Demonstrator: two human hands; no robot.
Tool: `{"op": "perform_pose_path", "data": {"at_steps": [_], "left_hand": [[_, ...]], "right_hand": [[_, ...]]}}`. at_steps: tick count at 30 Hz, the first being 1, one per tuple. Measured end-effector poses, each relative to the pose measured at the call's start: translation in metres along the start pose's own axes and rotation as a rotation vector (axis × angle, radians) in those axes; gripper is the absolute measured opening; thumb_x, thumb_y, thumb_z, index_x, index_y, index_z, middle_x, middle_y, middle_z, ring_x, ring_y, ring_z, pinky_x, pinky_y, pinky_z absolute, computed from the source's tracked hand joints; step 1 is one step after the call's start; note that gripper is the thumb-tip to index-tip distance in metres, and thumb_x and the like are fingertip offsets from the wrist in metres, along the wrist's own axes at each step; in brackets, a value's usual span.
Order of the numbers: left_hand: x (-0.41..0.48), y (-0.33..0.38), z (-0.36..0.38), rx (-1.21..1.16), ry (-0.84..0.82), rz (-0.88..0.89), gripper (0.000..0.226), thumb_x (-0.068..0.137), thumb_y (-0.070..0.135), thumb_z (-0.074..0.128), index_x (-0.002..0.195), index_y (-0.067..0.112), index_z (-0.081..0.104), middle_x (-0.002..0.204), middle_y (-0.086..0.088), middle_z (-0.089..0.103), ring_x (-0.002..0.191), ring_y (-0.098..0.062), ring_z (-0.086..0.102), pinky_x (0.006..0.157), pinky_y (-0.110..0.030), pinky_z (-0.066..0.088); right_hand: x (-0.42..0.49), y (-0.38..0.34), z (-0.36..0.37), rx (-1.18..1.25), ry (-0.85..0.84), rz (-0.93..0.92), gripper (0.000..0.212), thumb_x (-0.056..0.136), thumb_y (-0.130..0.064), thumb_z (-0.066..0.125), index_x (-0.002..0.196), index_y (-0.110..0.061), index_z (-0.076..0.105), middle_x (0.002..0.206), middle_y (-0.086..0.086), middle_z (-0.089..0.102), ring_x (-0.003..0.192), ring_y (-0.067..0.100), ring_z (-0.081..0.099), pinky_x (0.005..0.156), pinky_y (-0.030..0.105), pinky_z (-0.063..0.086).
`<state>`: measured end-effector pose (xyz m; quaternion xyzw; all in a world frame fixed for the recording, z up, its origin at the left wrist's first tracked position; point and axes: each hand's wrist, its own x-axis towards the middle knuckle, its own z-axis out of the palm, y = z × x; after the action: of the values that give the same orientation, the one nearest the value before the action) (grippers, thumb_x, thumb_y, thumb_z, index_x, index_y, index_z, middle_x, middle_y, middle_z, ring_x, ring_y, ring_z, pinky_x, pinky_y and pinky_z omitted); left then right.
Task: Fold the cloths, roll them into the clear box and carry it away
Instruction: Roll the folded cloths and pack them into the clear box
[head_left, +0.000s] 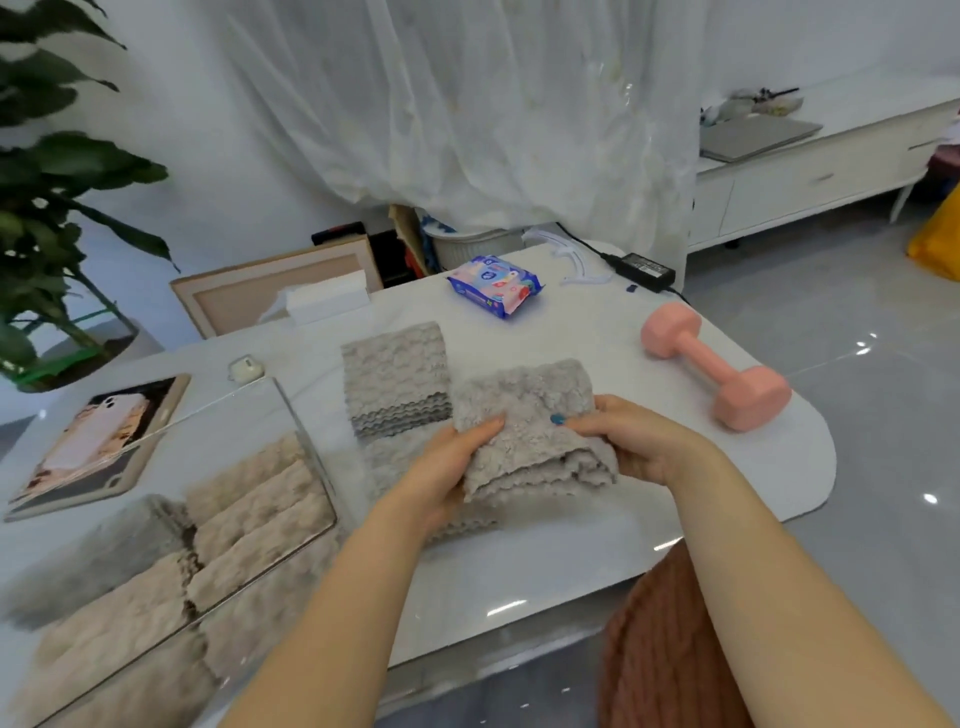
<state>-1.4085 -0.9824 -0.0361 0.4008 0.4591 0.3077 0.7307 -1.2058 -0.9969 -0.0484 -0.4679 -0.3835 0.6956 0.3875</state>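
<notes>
Well, the left grip (453, 470) and right grip (636, 441) are both clutching the folded cloth (524, 415), holding it just above the desk (519, 577), in front of the stack (395, 374). To my eye the rolling is coming next: squaring the layered edges first, then winding tightly from one end, should be helping it slot beside the rolls (249, 525) in the clear box (314, 457).

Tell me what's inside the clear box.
The clear box holds rolled cloths: several beige rolls and a grey roll on its left side. They cover its floor, so anything under them cannot be seen.
</notes>
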Motion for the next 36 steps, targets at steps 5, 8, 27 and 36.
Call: {"op": "perform_pose_path", "data": {"at_steps": [5,8,27,36], "left_hand": [[-0.057,0.011,-0.034,0.014,0.05,0.146,0.015,0.094,0.006,0.05,0.102,0.006,0.063,0.081,-0.008,0.071,0.06,-0.016,0.067,0.051,-0.022,0.053],[-0.086,0.017,-0.05,-0.216,0.035,0.242,0.019,0.098,0.015,0.038,0.093,0.013,0.057,0.051,0.001,0.059,0.032,-0.003,0.045,0.032,-0.013,0.038],[-0.207,0.074,-0.331,1.439,0.54,-0.104,0.021,0.078,0.023,0.073,0.065,0.021,0.057,0.073,0.003,0.063,0.072,-0.016,0.061,0.057,-0.021,0.042],[-0.164,0.029,-0.326,1.905,0.615,-0.434,0.031,0.088,0.006,0.051,0.117,0.013,0.061,0.121,-0.006,0.058,0.111,-0.025,0.058,0.082,-0.03,0.046]], "right_hand": [[-0.006,-0.001,0.032,0.162,-0.16,-0.058,0.034,0.075,0.005,0.061,0.107,-0.006,0.069,0.101,0.013,0.072,0.085,0.022,0.071,0.072,0.032,0.059],[0.004,-0.001,0.063,0.23,-0.309,-0.175,0.041,0.05,-0.006,0.086,0.09,-0.007,0.077,0.095,0.017,0.073,0.085,0.026,0.071,0.073,0.034,0.059],[0.134,0.008,0.407,-1.092,-0.515,-0.134,0.018,0.082,-0.004,0.059,0.072,-0.017,0.064,0.067,-0.003,0.052,0.061,0.011,0.047,0.054,0.015,0.042],[0.16,0.053,0.398,-1.413,-0.438,-0.245,0.043,0.079,0.017,0.041,0.089,-0.008,0.075,0.106,0.008,0.062,0.09,0.018,0.049,0.059,0.006,0.038]]}}
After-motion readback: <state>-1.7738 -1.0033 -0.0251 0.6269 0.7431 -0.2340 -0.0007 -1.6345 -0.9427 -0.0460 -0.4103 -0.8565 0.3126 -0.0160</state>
